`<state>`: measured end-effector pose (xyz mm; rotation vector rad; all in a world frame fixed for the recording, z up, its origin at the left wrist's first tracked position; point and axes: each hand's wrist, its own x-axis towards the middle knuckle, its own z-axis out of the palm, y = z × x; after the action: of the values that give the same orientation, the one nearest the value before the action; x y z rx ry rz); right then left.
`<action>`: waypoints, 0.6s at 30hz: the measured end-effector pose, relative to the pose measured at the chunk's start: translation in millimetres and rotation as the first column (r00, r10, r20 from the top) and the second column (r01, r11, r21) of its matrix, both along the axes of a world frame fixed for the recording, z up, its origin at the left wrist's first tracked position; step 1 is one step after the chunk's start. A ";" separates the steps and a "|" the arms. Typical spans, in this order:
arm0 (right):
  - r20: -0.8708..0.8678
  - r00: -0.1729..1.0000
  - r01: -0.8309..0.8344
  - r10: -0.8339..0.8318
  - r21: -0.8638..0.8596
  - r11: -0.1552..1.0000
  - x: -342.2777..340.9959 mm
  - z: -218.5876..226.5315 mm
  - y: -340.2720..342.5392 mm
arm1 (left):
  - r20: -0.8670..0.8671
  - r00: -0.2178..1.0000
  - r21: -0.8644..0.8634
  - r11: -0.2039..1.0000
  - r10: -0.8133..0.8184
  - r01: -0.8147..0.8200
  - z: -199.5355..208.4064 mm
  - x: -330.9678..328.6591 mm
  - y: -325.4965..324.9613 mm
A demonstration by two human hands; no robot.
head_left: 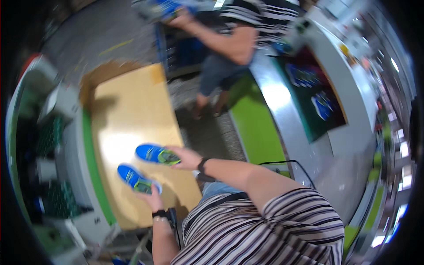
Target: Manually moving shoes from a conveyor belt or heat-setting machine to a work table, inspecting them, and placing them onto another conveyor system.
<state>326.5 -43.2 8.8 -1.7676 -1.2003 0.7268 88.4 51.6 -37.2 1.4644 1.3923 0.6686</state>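
Two blue sneakers with yellow-green collars are in my hands over the light wooden tabletop (145,97). My left hand (153,198) grips the nearer sneaker (129,176) at its heel, its toe pointing away to the left. The other sneaker (150,153) is held at the heel end by my right hand (186,158), its toe pointing left. The shoes are apart from each other. Whether their soles touch the tabletop I cannot tell.
A grey machine with a green edge (95,163) runs along the left. Another person (238,44) stands ahead, a hand at a blue shoe (170,8). To the right, a conveyor with a green side panel (258,119) leads by a grey housing (353,110) with blue shoes (322,105) inside.
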 end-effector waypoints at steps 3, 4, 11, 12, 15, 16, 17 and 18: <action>0.029 0.995 0.098 -0.098 -0.002 0.995 -1.9 -5.9 -4.6 | 0.006 1.000 -0.039 0.999 -0.002 0.002 36.6 15.9 -2.7; 0.014 0.994 0.109 -0.108 -0.008 0.994 -5.5 -1.6 -3.0 | 0.019 0.999 -0.025 0.999 -0.037 0.037 31.2 12.6 -0.1; 0.075 0.985 0.160 -0.155 -0.070 0.985 -33.4 8.6 -50.4 | 0.095 0.994 -0.006 0.999 -0.050 0.051 16.2 12.4 10.7; 0.091 0.985 0.155 -0.148 -0.082 0.984 -37.8 8.4 -61.9 | 0.086 0.995 0.004 0.999 -0.046 0.046 17.9 15.2 8.6; 0.100 0.988 0.133 -0.122 -0.121 0.984 -50.3 13.6 -88.2 | 0.070 0.997 0.004 0.999 -0.034 0.034 19.9 15.4 10.0; 0.094 0.991 0.113 -0.100 -0.140 0.984 -55.7 13.7 -93.3 | 0.070 0.997 0.009 1.000 -0.028 0.027 19.2 14.2 12.0; 0.087 0.993 0.091 -0.078 -0.159 0.983 -58.7 13.6 -98.0 | 0.070 0.997 0.014 1.000 -0.022 0.021 18.5 13.6 13.6; 0.063 0.997 0.064 -0.051 -0.222 0.973 -60.5 19.5 -101.2 | 0.030 0.999 0.055 0.998 -0.031 0.029 16.6 13.1 14.2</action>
<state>266.0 -144.4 28.3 -2.0125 -1.1356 0.8079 101.5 65.8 -20.7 1.5090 1.3354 0.7122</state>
